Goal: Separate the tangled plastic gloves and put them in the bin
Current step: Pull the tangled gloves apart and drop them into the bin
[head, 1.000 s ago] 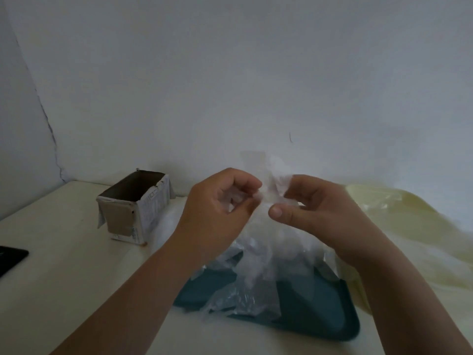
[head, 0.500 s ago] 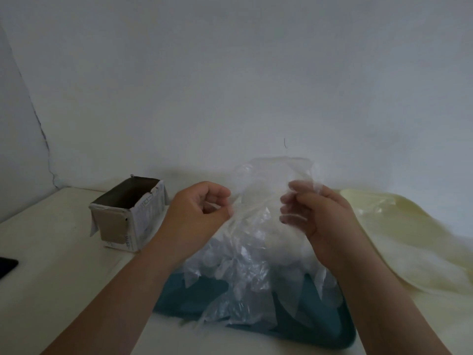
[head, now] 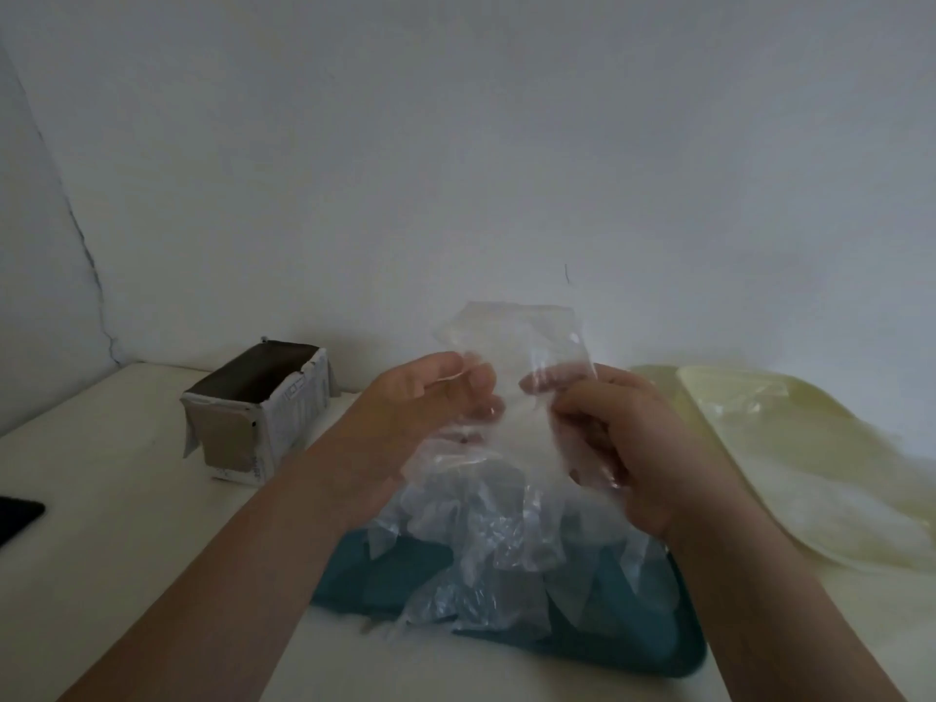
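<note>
Gloves (head: pixel 506 499) hung tangled above the tray (head: pixel 633 651); we pinched the clear plastic with our left hand (head: pixel 420 412) and right hand (head: pixel 623 448), held close together.

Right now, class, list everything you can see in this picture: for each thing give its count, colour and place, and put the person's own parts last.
plastic gloves: a tangled bunch, count unclear, clear; held up over the tray, lower ends hanging down to it
tray: one, teal; on the table, under the gloves
cardboard box: one, brown and white, open top; on the table, left of the hands
yellowish bag: one, pale yellow; lying on the table at the right
dark flat object: one, black; left edge of the table, cut off by the frame
table: one, cream
wall: white, behind the table
left hand: one, pinching the gloves
right hand: one, pinching the gloves
</note>
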